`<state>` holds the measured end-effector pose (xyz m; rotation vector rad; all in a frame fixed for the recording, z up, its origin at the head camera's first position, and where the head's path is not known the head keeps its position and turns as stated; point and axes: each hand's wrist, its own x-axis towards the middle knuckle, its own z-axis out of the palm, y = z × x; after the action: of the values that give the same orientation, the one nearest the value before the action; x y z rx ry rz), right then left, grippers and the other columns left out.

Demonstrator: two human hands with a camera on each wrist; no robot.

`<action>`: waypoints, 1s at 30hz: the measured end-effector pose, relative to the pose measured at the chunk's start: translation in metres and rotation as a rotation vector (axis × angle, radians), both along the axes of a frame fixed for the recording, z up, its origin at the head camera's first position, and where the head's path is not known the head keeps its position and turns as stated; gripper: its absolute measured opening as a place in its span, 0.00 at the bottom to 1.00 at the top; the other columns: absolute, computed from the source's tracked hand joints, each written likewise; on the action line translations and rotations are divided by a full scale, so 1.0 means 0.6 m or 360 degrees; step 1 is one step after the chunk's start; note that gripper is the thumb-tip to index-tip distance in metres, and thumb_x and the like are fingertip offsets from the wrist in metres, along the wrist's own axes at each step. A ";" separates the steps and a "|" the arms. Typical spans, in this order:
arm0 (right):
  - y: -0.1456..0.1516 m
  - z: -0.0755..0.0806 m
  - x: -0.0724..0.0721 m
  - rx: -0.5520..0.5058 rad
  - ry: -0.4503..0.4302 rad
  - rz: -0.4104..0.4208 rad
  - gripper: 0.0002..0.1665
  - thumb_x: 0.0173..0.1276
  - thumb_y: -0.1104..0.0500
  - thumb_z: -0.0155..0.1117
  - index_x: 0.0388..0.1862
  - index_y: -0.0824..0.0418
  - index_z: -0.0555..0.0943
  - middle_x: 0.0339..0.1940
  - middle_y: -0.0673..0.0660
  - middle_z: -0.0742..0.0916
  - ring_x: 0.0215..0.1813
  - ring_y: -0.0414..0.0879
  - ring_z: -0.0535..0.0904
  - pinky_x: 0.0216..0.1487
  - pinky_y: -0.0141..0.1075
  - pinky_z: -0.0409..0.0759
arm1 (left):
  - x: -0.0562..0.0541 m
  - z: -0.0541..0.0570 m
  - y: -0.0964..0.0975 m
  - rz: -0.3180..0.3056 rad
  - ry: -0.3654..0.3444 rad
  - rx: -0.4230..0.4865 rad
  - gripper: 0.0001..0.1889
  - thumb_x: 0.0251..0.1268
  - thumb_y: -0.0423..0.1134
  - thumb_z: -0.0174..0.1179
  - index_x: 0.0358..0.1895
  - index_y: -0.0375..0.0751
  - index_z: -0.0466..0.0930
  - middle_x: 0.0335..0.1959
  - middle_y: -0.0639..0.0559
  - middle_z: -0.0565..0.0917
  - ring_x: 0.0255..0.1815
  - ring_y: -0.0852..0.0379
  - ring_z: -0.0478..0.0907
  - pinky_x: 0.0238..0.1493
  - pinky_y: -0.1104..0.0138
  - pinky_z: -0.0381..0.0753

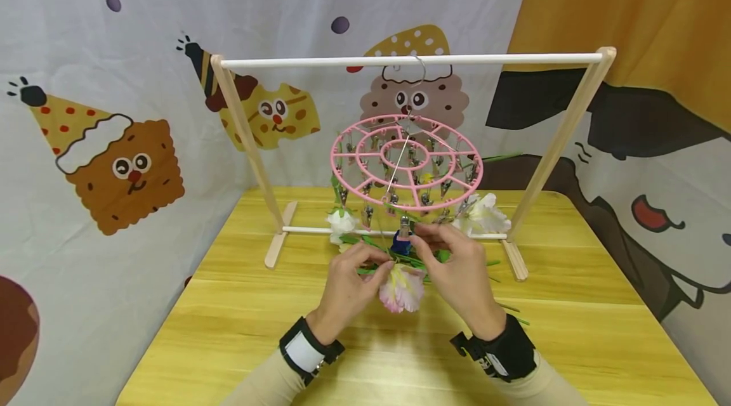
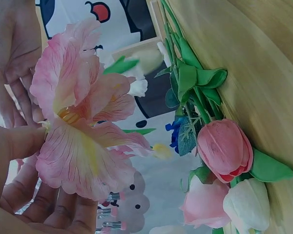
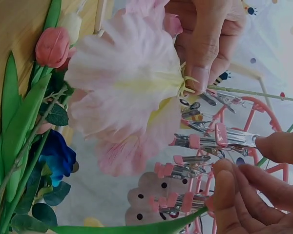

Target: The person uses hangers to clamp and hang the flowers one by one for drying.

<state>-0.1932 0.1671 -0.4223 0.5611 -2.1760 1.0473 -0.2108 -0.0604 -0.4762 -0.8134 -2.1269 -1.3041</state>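
A large pale pink artificial flower (image 1: 401, 292) with a yellow centre hangs head down over the table. My left hand (image 1: 354, 282) pinches it at its base between thumb and forefinger, and a thin green stem (image 3: 263, 94) runs up past the fingers. With thumb and fingers, my right hand (image 1: 459, 273) grips the handle end of a metal clip (image 3: 234, 138) with pink tips. This clip hangs from a pink round hanger (image 1: 425, 209), among several similar clips. The flower's base is close beside the clips in the right wrist view.
A wooden rack with a white top bar (image 1: 320, 62) carries the hanger. Beneath it on the table (image 1: 228, 323) lie more artificial flowers: a pink tulip (image 2: 225, 151), a white tulip (image 2: 247, 204) and a blue rose (image 3: 57, 158). White blooms (image 1: 482, 214) show at the right.
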 end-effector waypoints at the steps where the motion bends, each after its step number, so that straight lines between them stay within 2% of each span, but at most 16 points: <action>1: -0.001 0.000 0.000 0.0008 -0.0003 -0.0010 0.15 0.78 0.64 0.83 0.60 0.62 0.94 0.48 0.56 0.97 0.43 0.46 0.95 0.50 0.22 0.89 | 0.000 0.000 0.000 0.0000 -0.0013 -0.0001 0.04 0.78 0.32 0.79 0.47 0.44 0.94 0.44 0.51 0.94 0.45 0.57 0.94 0.48 0.61 0.99; 5: -0.007 0.002 -0.001 0.0023 -0.0039 -0.0026 0.18 0.78 0.64 0.83 0.64 0.63 0.94 0.47 0.57 0.98 0.41 0.47 0.95 0.46 0.27 0.91 | -0.001 -0.002 -0.001 -0.0005 -0.0069 0.0009 0.03 0.78 0.33 0.79 0.47 0.44 0.94 0.43 0.51 0.94 0.44 0.57 0.94 0.47 0.55 1.01; 9: -0.014 0.004 0.000 -0.0010 -0.0169 -0.0023 0.22 0.81 0.60 0.81 0.70 0.63 0.92 0.49 0.58 0.98 0.42 0.48 0.95 0.45 0.33 0.94 | -0.002 -0.001 0.001 -0.0014 -0.0087 0.0028 0.03 0.78 0.32 0.78 0.47 0.44 0.94 0.43 0.50 0.94 0.44 0.56 0.94 0.47 0.51 1.01; 14: -0.021 0.007 0.002 -0.0090 -0.0329 0.0002 0.27 0.85 0.57 0.78 0.78 0.61 0.88 0.56 0.60 0.98 0.47 0.51 0.96 0.52 0.37 0.96 | -0.003 0.002 0.004 -0.0018 -0.0110 0.0037 0.03 0.79 0.33 0.78 0.47 0.43 0.94 0.44 0.49 0.94 0.45 0.55 0.94 0.48 0.48 1.01; 18: -0.023 0.009 0.000 -0.0174 -0.0397 0.0053 0.27 0.87 0.56 0.76 0.79 0.60 0.87 0.60 0.60 0.98 0.51 0.54 0.97 0.57 0.36 0.96 | -0.002 0.004 0.007 -0.0017 -0.0128 0.0044 0.03 0.79 0.33 0.78 0.47 0.43 0.94 0.44 0.48 0.94 0.45 0.53 0.95 0.48 0.47 1.01; 20: -0.024 0.009 -0.003 -0.0224 -0.0439 0.0070 0.26 0.87 0.56 0.75 0.79 0.60 0.87 0.61 0.61 0.97 0.52 0.54 0.97 0.56 0.34 0.96 | -0.002 0.004 0.007 -0.0005 -0.0117 0.0041 0.03 0.79 0.33 0.79 0.47 0.43 0.94 0.44 0.48 0.94 0.45 0.54 0.95 0.48 0.49 1.01; 24: -0.024 0.009 -0.007 -0.0331 -0.0516 0.0086 0.26 0.88 0.55 0.75 0.78 0.62 0.87 0.58 0.63 0.97 0.51 0.53 0.98 0.55 0.29 0.94 | -0.003 0.005 0.009 0.0019 -0.0073 0.0033 0.03 0.78 0.33 0.79 0.47 0.43 0.94 0.44 0.49 0.94 0.43 0.56 0.94 0.47 0.61 1.00; 30: -0.024 0.011 -0.012 -0.0396 -0.0531 0.0099 0.24 0.87 0.53 0.76 0.75 0.60 0.89 0.45 0.60 0.98 0.42 0.40 0.95 0.45 0.30 0.93 | -0.002 0.008 0.012 -0.0001 -0.0039 0.0073 0.03 0.77 0.31 0.78 0.47 0.41 0.94 0.44 0.47 0.95 0.43 0.55 0.95 0.47 0.65 0.99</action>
<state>-0.2002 0.1527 -0.4156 0.3611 -2.2697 1.5099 -0.2123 -0.0533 -0.4714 -0.7832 -2.1080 -1.3647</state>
